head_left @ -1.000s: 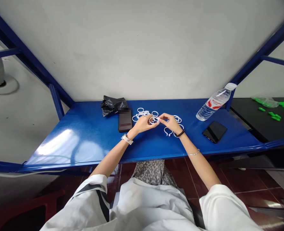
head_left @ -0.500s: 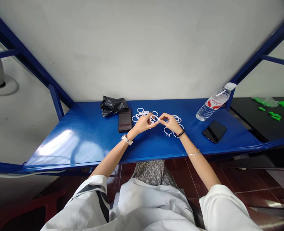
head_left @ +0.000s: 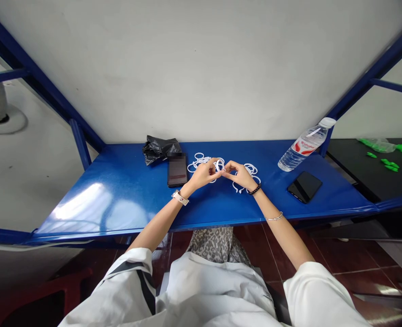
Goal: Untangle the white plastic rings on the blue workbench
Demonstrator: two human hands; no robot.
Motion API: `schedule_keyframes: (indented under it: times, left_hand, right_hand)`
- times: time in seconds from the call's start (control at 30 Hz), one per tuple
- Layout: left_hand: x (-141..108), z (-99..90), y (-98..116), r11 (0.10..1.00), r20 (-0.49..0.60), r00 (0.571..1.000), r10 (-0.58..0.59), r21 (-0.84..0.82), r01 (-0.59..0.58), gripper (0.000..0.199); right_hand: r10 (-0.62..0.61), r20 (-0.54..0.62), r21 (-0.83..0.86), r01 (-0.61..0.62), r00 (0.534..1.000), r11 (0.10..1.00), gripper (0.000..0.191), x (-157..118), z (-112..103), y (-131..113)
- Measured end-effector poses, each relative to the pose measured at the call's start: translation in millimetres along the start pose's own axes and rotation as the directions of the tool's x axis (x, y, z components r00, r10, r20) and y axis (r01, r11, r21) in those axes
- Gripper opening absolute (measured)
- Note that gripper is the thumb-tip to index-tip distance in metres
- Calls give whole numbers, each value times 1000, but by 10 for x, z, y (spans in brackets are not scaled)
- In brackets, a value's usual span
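Note:
My left hand (head_left: 203,174) and my right hand (head_left: 239,174) meet fingertip to fingertip above the blue table (head_left: 126,190), both pinching one small white plastic ring (head_left: 219,165). Several more white rings (head_left: 201,160) lie loose on the table behind my left hand. Another small heap of white rings (head_left: 251,170) lies by my right hand, and an open ring (head_left: 235,187) rests under my right wrist. A watch sits on my left wrist, a dark bead bracelet and a thin bangle on my right arm.
A dark phone (head_left: 177,170) lies left of the rings, with a crumpled black plastic bag (head_left: 160,148) behind it. A second phone (head_left: 305,186) lies at the right, near a water bottle (head_left: 305,144) on its side. Green pieces (head_left: 388,162) sit on a black table at far right.
My fingertips have drawn closer together around the white ring and lifted it slightly. Everything on the table stays where it was.

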State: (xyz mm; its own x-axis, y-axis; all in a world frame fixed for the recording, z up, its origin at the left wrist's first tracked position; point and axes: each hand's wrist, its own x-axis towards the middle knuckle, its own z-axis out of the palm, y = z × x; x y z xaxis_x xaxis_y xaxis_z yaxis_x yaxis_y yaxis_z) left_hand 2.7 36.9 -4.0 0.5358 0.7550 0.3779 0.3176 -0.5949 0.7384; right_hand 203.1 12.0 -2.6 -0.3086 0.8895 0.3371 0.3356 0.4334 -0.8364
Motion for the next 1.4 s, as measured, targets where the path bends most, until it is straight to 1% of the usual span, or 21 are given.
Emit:
schedule_keyframes:
  times: [0.13,0.33,0.57,1.07,1.4]
  left_hand:
    - [-2,-7,19,1000,34,999,15,-28,-14,52]
    - [-4,-36,56,999,70,997,13,-42,-10,55]
    - [-1,-51,51,1000,67,998,-2,-31,4,61]
    - [-7,-24,28,999,51,999,-4,-33,6,55]
    - [-6,-30,49,1000,66,998,-3,-15,4,54]
  right_hand:
    - [3,2,-17,-3,1000,1000,46,-1,-1,12]
    - [12,-25,-17,-13,1000,1000,50,6,2,24]
    - [5,-28,-36,-6,1000,999,48,12,-3,15]
    - [17,12,-25,-16,1000,1000,41,4,-2,13]
    - [-4,-7,-52,4,1000,999,40,0,-3,14]
